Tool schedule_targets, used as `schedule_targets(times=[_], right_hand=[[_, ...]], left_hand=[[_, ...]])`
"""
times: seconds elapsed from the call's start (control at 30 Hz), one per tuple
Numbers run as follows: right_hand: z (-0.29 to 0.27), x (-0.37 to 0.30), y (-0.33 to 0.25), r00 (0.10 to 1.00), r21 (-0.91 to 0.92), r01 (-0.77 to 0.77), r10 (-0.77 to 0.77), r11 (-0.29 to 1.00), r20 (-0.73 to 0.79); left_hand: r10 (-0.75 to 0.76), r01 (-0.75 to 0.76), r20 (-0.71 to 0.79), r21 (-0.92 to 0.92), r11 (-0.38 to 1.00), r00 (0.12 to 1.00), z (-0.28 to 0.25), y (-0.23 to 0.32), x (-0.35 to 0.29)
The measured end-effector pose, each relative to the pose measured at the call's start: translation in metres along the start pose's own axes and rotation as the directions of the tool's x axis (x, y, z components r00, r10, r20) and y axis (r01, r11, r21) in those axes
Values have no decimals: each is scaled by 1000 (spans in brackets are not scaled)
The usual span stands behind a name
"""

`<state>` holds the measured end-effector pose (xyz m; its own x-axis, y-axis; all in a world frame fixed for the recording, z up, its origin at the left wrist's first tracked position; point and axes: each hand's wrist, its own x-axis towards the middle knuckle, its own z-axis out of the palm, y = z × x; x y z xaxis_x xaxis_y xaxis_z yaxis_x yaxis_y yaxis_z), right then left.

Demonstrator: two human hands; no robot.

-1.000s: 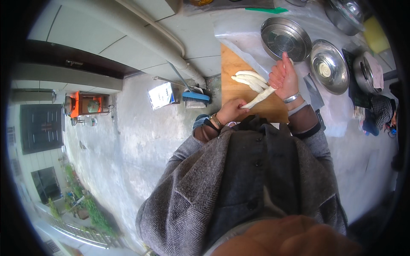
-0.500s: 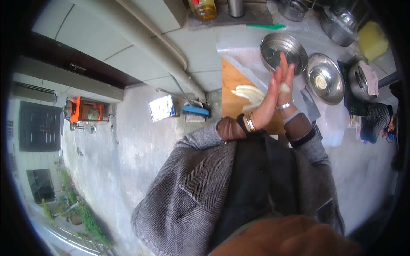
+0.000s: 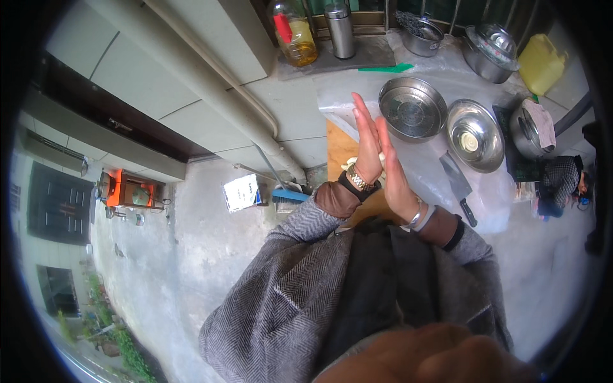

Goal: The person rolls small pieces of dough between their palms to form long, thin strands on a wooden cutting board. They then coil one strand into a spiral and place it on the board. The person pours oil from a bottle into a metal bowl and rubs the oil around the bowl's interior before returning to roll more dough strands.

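My left hand (image 3: 365, 143) and my right hand (image 3: 397, 185) stand nearly palm to palm over the board, fingers straight and pointing away from me. Between the palms shows a small pale piece of dough (image 3: 383, 164), mostly hidden. Below them lies a wooden board (image 3: 336, 145), largely covered by my hands and sleeves. Pale dough strips (image 3: 348, 164) on it peep out beside my left wrist. Right of my hands, a kitchen knife (image 3: 456, 177) rests on the plastic-covered counter, its black handle toward me.
A round steel pan (image 3: 412, 110) and a steel bowl (image 3: 456, 124) with a pale round shape inside stand beyond my hands. Farther back are an oil bottle (image 3: 295, 38), a steel flask (image 3: 340, 30), lidded pots (image 3: 488, 54) and a yellow jug (image 3: 541, 64). A person (image 3: 560, 179) is at far right.
My hands have moved left, away from in front of the steel pan, and slid against each other. More dough strips are now covered. The view has tilted, showing more of the counter's back.
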<state>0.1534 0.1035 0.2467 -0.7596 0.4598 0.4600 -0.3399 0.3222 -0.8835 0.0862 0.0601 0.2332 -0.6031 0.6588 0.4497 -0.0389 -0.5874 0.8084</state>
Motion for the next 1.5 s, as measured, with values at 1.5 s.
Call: schedule_targets(times=[1.5], right_hand=[[5, -23, 37, 779, 732, -408, 627, 545, -32]], left_hand=[[-684, 685, 98, -223, 693, 723, -7, -23, -7]])
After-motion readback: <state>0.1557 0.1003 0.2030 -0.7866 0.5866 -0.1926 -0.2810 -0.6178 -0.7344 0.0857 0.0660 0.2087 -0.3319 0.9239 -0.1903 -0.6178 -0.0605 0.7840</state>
